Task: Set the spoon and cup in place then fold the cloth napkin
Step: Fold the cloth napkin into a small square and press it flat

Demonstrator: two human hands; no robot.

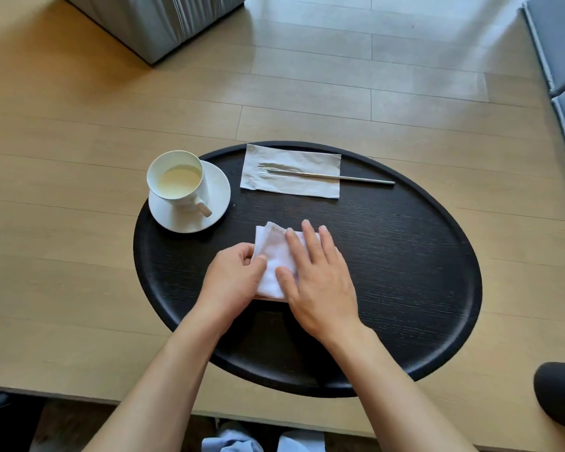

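Now white napkin [276, 256] folded small; left hand [230, 278] pinches edge, right hand [320, 285] flat atop.

Cup [177, 181] left, spoon [327, 176] behind napkin [274, 256]

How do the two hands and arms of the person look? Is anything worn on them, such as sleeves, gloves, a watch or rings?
Both forearms are bare up to the frame edge: no sleeves show. The left hand and the right hand wear no gloves, and no watch, bracelet or ring is visible. The fingernails are short and unpainted.
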